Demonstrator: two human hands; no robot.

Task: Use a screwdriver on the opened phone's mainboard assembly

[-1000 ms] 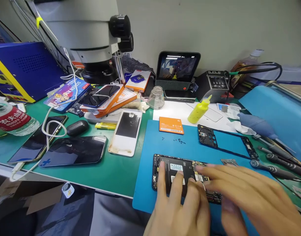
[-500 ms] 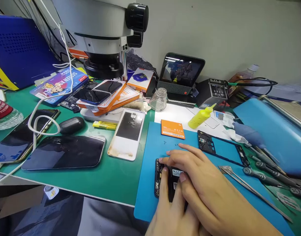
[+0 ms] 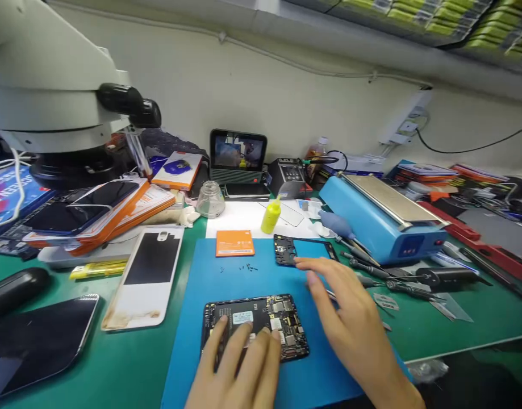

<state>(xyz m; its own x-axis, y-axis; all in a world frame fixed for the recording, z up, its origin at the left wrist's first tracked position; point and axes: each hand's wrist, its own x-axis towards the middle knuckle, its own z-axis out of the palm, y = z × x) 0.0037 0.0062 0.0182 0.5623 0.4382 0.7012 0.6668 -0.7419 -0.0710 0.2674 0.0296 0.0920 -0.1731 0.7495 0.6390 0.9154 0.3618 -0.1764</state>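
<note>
At the desk (image 3: 128,363)'s front edge, the left hand (image 3: 239,375) lies flat on the phone (image 3: 286,324), fingers spread. The right hand (image 3: 350,324) hovers slack, its wrist cut off.

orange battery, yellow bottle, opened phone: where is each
orange battery (image 3: 234,243): head view, middle of its top face.
yellow bottle (image 3: 271,218): head view, its body.
opened phone (image 3: 286,324): head view, exposed board at its right end.
</note>
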